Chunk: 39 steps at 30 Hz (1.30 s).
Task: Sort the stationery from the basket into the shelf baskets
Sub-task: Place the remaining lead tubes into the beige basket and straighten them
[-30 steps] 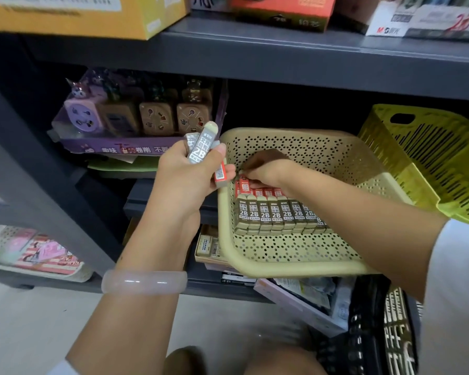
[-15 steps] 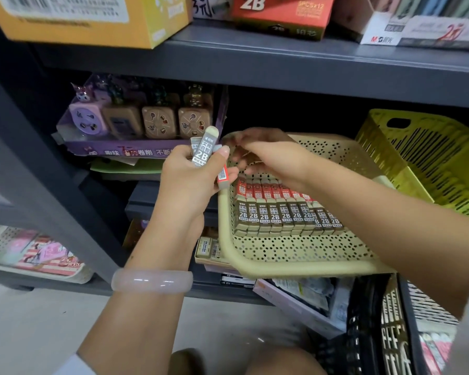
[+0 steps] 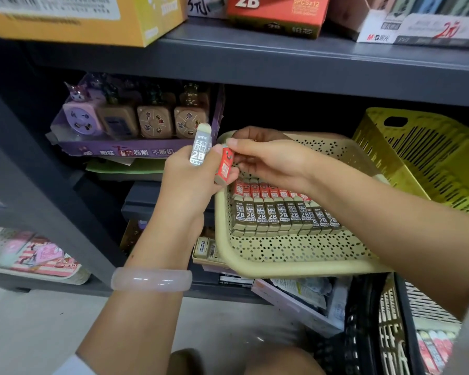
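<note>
Right hand: the right hand (image 3: 271,161), which a second ago was pressing an eraser into the row, is now lifting back to the left hand and pinching the red end of one eraser (image 3: 224,167).
Left hand: the left hand (image 3: 192,180) is still gripping a small bunch of erasers, one silver 2B eraser (image 3: 200,148) sticking up.
Beige basket: the beige basket (image 3: 295,263) on the shelf is holding a neat row of erasers (image 3: 282,215).
Meaning: one more eraser is probably being drawn out for the row.
Source basket: the black basket (image 3: 363,334) is sitting low at the right.
</note>
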Each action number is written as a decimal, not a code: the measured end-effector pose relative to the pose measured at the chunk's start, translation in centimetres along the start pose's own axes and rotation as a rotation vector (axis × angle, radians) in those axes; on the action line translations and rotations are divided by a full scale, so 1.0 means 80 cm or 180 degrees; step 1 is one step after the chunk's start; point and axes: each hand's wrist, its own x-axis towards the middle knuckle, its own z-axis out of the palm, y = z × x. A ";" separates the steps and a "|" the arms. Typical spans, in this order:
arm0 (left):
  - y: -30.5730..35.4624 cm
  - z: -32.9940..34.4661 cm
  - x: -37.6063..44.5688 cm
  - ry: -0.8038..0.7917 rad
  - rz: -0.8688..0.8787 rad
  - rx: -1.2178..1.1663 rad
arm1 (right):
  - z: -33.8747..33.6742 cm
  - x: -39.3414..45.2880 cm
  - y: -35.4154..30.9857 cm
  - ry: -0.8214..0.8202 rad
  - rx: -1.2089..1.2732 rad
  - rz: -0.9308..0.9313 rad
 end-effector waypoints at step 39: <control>0.007 0.020 -0.017 -0.0534 0.0017 0.0333 | -0.028 -0.029 -0.014 0.0007 -0.0227 -0.0155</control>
